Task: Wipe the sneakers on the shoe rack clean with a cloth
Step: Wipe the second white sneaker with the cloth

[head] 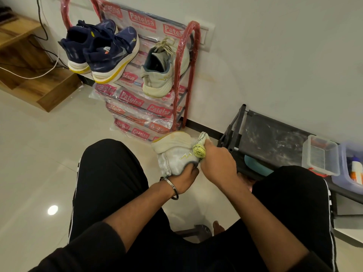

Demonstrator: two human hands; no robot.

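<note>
Glossy tile floor; left hand grips scuffed white sneaker, right hand clutches rolled yellow cloth against it.

navy sneakers, yellow cloth, red rack

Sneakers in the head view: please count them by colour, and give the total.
Navy blue sneakers on the rack: 2
Pale white sneaker on the rack: 1
Pale white sneaker in the left hand: 1; the left hand holds it, the right hand grips the cloth.
Total: 4
</note>
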